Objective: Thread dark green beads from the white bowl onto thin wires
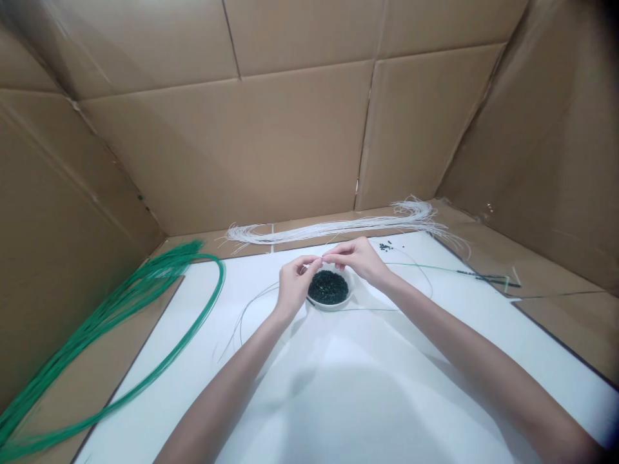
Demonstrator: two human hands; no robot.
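My left hand [296, 280] and my right hand [358, 259] meet above the far side of a white bowl [349, 298]. The bowl holds a heap of small dark beads [329, 287]. Thumb and forefinger are pinched on both hands, with the fingertips nearly touching. A thin strand [251, 299] trails to the left from my left hand. Beyond my right hand, a fine pale strand [425, 274] curves over the white surface. Whatever lies exactly between the fingertips is too small to make out.
A large bundle of green strands [159, 370] loops along the left side. White strands [333, 227] lie across the back, before a cardboard wall [300, 148]. Loose dark beads [385, 247] sit behind my right hand. Dark beaded lengths [488, 278] lie on the right.
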